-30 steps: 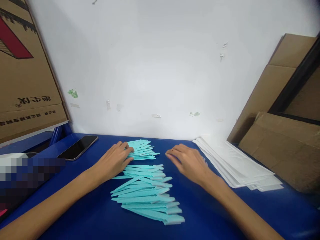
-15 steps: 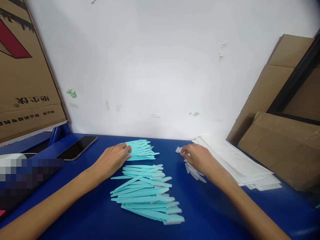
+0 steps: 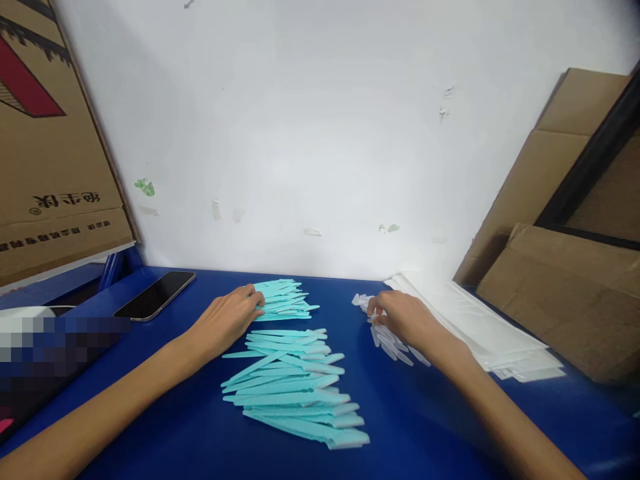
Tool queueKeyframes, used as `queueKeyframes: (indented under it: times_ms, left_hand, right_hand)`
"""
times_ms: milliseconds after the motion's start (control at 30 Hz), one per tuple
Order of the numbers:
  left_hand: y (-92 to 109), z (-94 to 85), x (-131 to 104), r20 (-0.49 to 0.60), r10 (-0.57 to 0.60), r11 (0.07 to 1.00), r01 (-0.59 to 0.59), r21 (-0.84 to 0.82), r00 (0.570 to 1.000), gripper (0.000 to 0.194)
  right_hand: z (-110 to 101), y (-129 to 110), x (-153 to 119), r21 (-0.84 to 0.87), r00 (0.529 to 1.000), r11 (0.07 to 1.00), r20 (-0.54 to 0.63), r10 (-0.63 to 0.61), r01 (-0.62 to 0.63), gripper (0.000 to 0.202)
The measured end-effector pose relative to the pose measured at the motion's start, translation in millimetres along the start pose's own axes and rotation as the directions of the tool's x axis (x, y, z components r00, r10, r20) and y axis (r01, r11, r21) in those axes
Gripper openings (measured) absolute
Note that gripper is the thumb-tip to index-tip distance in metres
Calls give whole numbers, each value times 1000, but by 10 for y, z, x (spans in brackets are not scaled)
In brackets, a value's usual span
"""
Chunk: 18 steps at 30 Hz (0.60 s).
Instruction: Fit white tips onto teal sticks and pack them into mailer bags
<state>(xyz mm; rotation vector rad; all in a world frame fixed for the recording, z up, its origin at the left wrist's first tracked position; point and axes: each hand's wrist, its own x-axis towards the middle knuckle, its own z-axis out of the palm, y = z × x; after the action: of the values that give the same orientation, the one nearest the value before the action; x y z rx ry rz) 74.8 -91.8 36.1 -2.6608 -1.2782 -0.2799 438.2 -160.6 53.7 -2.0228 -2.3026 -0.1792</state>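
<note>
My left hand [image 3: 235, 312] rests at the left end of the rear pile of teal eyebrow razors [image 3: 285, 298]. Its thumb and fingers are closed on razor ends there; how many is hidden. Closer to me lies a second row of teal eyebrow razors [image 3: 295, 383], fanned out, with clear caps on their right ends. On the right, my right hand [image 3: 400, 317] hovers low over a small heap of clear plastic caps [image 3: 390, 343]. Its fingers are bent, with a gap between thumb and forefinger, and part of the heap is hidden beneath it.
White plastic bags [image 3: 465, 327] lie stacked right of the caps, beside cardboard [image 3: 560, 300]. A phone [image 3: 156, 295] lies at the table's left rear. A large printed carton [image 3: 60, 153] stands at left. Behind the blue table [image 3: 200, 427] rises a white wall [image 3: 310, 133].
My right hand has shifted slightly right over the caps, and more of them show at its left and below it. My left hand has stayed nearly still.
</note>
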Motion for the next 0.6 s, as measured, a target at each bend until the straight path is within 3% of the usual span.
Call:
queueKeyframes:
  times_ms: [200,600]
  left_hand:
    - [28,20,-4,8,4,999,-4,32,1000,20]
    - [57,74,18,-18,54,985,-50,167,998,27]
  right_hand:
    - [30,-82,11,5,999,999,-12,-47,47,24]
    - [-75,-357,-14,2,946,979,-258,-194,202,18]
